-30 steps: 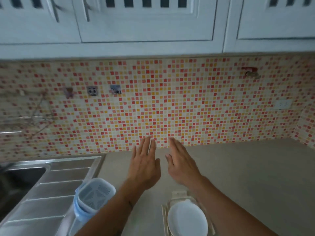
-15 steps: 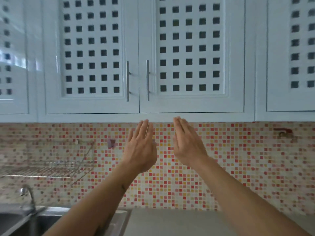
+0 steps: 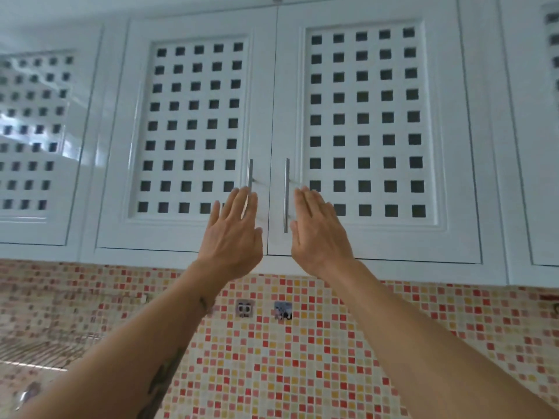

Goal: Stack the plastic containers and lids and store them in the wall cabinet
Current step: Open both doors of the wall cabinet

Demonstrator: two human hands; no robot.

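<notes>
A white wall cabinet fills the upper view, both lattice doors closed: the left door (image 3: 193, 128) and the right door (image 3: 366, 122). Two vertical metal bar handles stand at the centre seam, the left handle (image 3: 250, 173) and the right handle (image 3: 286, 195). My left hand (image 3: 234, 234) is raised flat with fingers apart, its fingertips over the lower part of the left handle. My right hand (image 3: 319, 231) is raised likewise, just right of the right handle, empty. The plastic containers and lids are out of view.
More lattice cabinet doors flank the pair, one at the left (image 3: 33, 131) and one at the far right (image 3: 544, 131). A red, orange and white mosaic backsplash (image 3: 302, 343) runs below, with two small wall hooks (image 3: 263, 309). A wire dish rack (image 3: 39, 346) hangs lower left.
The view has tilted up from the counter to the cabinet doors. Both hands rose from above the counter to the level of the door handles. The containers dropped out of view.
</notes>
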